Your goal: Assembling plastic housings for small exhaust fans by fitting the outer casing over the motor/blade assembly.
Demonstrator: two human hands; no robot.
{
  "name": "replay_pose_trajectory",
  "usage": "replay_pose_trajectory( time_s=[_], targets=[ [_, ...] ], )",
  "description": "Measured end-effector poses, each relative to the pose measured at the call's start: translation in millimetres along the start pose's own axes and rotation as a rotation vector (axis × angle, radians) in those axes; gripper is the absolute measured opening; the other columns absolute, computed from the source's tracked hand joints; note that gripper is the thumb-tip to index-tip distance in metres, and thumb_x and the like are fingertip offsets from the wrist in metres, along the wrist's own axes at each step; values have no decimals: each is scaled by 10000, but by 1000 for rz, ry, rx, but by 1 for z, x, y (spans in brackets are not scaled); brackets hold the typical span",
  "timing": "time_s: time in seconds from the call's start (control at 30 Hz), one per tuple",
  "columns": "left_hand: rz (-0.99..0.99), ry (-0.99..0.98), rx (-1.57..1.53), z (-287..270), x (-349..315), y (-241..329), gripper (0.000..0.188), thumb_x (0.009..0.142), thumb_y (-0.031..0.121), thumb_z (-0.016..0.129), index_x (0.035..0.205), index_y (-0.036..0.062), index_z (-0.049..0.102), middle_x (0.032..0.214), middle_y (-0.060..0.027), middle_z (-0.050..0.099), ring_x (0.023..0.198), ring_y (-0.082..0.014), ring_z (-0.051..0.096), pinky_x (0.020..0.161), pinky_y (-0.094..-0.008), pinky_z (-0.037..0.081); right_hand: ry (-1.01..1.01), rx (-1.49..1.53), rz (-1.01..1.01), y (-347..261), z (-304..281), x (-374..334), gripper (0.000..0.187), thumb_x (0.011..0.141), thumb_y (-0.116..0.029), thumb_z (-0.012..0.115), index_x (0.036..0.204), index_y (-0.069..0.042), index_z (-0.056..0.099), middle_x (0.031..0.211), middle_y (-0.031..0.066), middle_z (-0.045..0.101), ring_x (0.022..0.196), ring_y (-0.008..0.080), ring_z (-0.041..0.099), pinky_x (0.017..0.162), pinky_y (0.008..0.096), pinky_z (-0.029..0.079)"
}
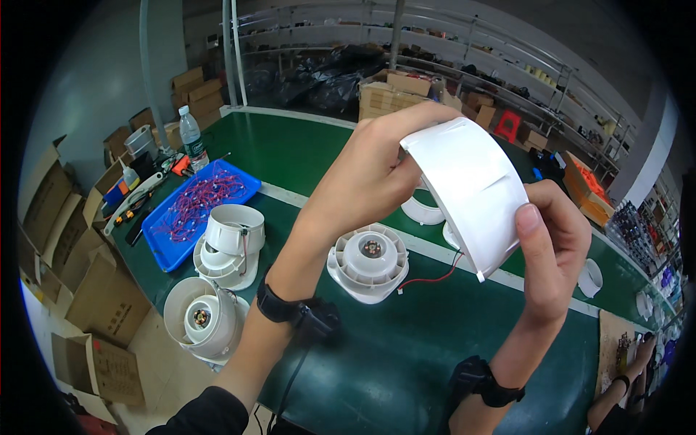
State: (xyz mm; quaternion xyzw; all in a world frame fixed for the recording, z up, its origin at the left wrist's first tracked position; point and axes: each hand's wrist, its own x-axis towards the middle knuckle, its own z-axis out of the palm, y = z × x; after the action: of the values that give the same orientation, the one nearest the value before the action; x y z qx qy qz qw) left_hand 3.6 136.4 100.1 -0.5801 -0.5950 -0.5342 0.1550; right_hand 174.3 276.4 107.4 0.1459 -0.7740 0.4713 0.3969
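Left hand (370, 174): fingers curled over the upper left edge of the white curved shell (471, 190), gripping it; black band at the wrist.
Right hand (554, 250): clasps the shell's right side, thumb flat on its outer face, fingers behind.
Shell: raised above the green table (406, 355), between both hands.
Motor base (368, 261): white, round, on the table just below the shell; red wire trailing right.
Two housings (217, 290): white, stacked, at the table's left edge.
Blue tray (174, 239): beyond them, holding red wires; clear bottle (192, 138) behind it.
Cardboard boxes (109, 304): brown, open, on the floor at left; more stacked far behind by the shelves.
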Motion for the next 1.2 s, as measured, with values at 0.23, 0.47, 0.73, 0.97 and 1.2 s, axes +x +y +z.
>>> replay_pose_trajectory(
  time_s=[0.23,0.47,0.73,0.97,1.2],
  targets=[
    [-36,-12,43,-9,1,3,415,823,80,700,1224,30,608,1116,-122,687,1029,-202,653,876,-327,510,-80,-127,-70,-6,1,5,206,735,-84,719,892,42,677,863,86,593,812,158,544,744,276,413],
    [-315,-158,450,-77,-26,-24,475,865,112,604,1329,48,525,1073,-171,687,910,-268,665,765,-363,539,-61,-253,-466,11,-14,-5,266,1011,-159,511,1195,30,544,1249,144,584,1177,207,549,1018,361,418],
    [-326,-205,257,-107,-44,0,346,861,119,589,1177,-22,591,812,-194,693,690,-287,662,627,-353,512,-66,-583,-28,123,71,59,247,913,-175,662,1014,50,653,1124,108,644,1002,223,627,853,323,484],
    [-42,60,264,-62,-56,-7,166,667,53,635,811,-3,695,810,-210,664,820,-347,664,749,-406,546,-488,-522,97,285,60,64,215,904,-114,638,1086,-1,657,1194,110,605,1134,253,570,942,361,446],
    [9,-44,265,-13,-47,11,105,691,158,649,706,85,723,744,-89,643,759,-237,652,714,-398,487,-434,-371,378,304,96,33,426,898,-51,608,1318,-80,546,1355,88,507,1296,254,468,958,360,484]
  ],
)
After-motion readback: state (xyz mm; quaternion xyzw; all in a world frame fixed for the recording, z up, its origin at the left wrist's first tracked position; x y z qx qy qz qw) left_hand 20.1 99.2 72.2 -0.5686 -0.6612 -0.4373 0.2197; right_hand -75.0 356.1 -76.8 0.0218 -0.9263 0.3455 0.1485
